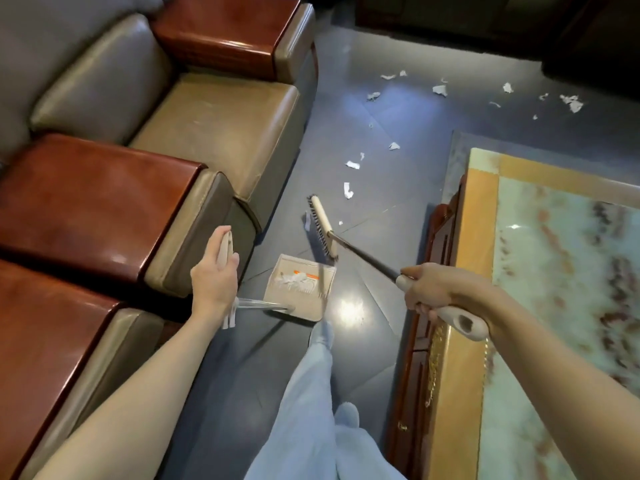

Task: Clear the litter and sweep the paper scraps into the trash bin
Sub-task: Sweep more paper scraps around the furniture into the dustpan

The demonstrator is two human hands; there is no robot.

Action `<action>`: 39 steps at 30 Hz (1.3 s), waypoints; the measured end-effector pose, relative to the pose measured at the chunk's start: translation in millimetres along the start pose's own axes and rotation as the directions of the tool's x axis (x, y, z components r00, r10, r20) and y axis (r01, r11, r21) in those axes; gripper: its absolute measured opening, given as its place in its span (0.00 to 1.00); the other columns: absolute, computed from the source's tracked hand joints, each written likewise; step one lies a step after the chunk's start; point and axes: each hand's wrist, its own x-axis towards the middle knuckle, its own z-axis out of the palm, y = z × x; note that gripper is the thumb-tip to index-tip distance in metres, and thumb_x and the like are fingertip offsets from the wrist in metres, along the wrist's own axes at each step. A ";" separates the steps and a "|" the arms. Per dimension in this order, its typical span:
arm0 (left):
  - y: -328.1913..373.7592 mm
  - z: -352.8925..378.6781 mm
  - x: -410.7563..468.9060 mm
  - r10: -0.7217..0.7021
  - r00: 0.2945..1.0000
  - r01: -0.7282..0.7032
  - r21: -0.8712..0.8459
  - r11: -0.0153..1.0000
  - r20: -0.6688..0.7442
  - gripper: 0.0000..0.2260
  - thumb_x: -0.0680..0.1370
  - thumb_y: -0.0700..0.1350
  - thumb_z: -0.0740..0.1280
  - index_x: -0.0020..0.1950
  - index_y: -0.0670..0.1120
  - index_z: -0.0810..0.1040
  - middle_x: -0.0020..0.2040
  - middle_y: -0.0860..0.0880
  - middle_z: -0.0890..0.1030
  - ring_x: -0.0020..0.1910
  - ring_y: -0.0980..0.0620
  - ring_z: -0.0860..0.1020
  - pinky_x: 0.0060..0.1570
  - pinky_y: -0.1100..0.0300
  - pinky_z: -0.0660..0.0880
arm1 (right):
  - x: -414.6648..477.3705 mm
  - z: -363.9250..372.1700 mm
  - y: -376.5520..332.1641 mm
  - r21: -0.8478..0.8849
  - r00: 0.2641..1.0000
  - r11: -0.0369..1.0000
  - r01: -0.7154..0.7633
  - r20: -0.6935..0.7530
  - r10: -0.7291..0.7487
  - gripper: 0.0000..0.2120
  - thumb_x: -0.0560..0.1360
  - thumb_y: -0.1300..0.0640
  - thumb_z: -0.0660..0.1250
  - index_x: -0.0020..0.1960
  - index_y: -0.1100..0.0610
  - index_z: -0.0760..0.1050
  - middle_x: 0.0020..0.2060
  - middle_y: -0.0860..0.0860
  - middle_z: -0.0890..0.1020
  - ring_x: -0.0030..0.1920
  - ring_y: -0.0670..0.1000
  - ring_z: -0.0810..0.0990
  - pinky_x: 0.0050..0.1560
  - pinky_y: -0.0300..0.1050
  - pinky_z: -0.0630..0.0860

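Our left hand (214, 271) grasped the cream upright handle of the beige plastic dustpan (294, 303), whose tray sat on the dark tiled floor (242, 358) with a few white bits inside. Our right hand (436, 289) clenched the cream-gripped, black-shafted broom (323, 230), its head at the tray's twelve o'clock. Torn white paper scraps (348, 190) lay scattered from the head's twelve toward two o'clock.

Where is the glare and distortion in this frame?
Head view: bright glare spot on the dark floor beside the dustpan, smaller highlight on the marble tabletop; wide-angle lens bows the sofa and tabletop edges; top right corner is nearly black.
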 end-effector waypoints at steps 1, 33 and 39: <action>4.8 4.4 14.5 0.003 1.000 -0.003 -0.008 1.000 -0.007 0.19 0.78 0.40 0.64 0.63 0.62 0.73 0.50 0.52 0.78 0.43 0.49 0.75 0.50 0.49 0.76 | 9.2 -9.4 -12.8 -0.008 1.000 1.000 -0.004 -0.030 0.004 0.20 0.76 0.66 0.63 0.67 0.56 0.68 0.32 0.55 0.75 0.21 0.45 0.71 0.21 0.35 0.69; 120.0 109.6 289.3 0.039 0.961 -0.065 0.085 0.994 0.273 0.21 0.79 0.39 0.61 0.65 0.62 0.71 0.53 0.47 0.79 0.43 0.46 0.74 0.50 0.50 0.74 | 132.6 -208.7 -152.0 0.258 0.980 0.962 -0.091 0.196 0.040 0.31 0.76 0.70 0.61 0.75 0.52 0.58 0.22 0.50 0.75 0.19 0.44 0.70 0.19 0.37 0.70; 148.1 164.2 315.6 0.056 0.961 -0.086 0.101 0.991 0.269 0.19 0.81 0.42 0.62 0.67 0.63 0.69 0.53 0.45 0.77 0.49 0.42 0.77 0.51 0.46 0.77 | 187.4 -261.0 -148.8 0.380 0.999 0.925 0.021 -0.044 -0.004 0.17 0.75 0.70 0.61 0.62 0.59 0.70 0.23 0.52 0.71 0.18 0.45 0.67 0.19 0.35 0.66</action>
